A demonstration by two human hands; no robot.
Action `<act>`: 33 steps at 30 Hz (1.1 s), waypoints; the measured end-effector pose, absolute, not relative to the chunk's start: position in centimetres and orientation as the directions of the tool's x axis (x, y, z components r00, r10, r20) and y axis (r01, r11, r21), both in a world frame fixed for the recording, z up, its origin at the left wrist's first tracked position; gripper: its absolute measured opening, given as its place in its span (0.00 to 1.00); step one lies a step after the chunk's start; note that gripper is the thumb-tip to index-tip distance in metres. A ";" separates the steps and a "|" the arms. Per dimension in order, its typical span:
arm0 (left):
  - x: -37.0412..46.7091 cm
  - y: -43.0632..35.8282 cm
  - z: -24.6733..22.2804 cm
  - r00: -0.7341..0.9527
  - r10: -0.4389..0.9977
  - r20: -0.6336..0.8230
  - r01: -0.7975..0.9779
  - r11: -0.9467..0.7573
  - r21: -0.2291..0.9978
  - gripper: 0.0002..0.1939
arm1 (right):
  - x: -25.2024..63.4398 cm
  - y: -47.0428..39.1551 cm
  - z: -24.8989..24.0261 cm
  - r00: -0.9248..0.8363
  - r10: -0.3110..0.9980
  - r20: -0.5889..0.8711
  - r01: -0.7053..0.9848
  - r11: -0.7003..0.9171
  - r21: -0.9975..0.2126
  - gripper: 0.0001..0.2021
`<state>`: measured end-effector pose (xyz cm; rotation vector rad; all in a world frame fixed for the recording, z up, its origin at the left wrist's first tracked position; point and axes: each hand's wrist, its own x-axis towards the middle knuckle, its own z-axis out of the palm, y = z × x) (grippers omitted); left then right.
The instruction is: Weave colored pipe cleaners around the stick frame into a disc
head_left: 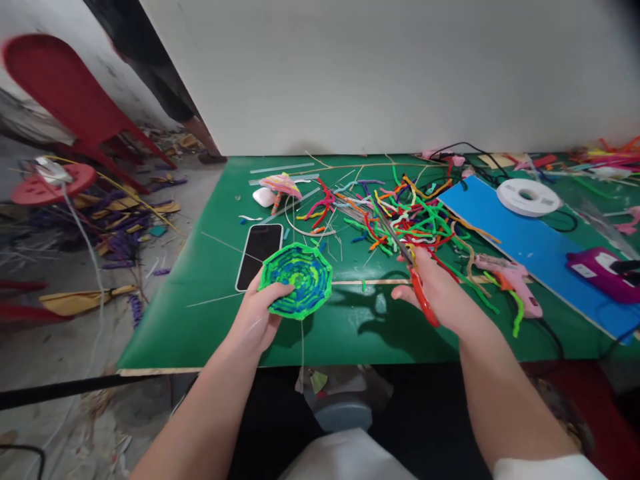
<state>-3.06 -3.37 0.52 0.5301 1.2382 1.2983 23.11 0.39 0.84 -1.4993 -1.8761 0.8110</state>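
My left hand (256, 313) grips the near left edge of a many-sided woven disc (313, 272), with the thumb on its face. The disc is wound in green and blue strands with a bright green rim, and thin wires stick out around it. My right hand (443, 288) holds scissors (421, 292) by their red handles, blades pointing away over a pile of coloured pipe cleaners (425, 212). The disc and the scissors are apart. Under the disc's left side lies a phone (254, 259), partly hidden.
On the green table (200, 333) are a small pink-and-yellow umbrella (280, 185), a white case (263, 197), a pink glue gun (517, 283), a blue board (530, 250), a white spool (515, 200) and a purple device (603, 272). A red chair (60, 87) and a person's leg (165, 87) are at left.
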 end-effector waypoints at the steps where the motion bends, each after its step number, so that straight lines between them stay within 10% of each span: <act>1: -3.3 -3.4 0.7 -0.180 0.909 -0.376 -0.439 0.268 0.857 0.30 | 23.1 0.2 0.9 -0.224 0.971 0.077 0.704 0.216 -0.676 0.23; 5: -3.7 -3.5 1.2 -0.147 0.912 -0.382 -0.490 0.269 0.829 0.31 | 22.8 -0.1 0.9 -0.340 0.940 0.024 0.880 0.327 -0.344 0.25; 14: -2.9 -3.7 0.2 0.009 0.900 -0.435 -0.505 0.379 0.775 0.33 | 22.4 -0.6 -0.6 -0.439 0.873 0.212 0.883 0.463 -0.080 0.24; 33: -1.2 -3.9 -0.6 0.330 0.859 -0.391 -0.507 0.511 0.694 0.31 | 22.4 -0.4 -1.2 -0.529 0.806 0.266 0.824 0.562 -0.064 0.23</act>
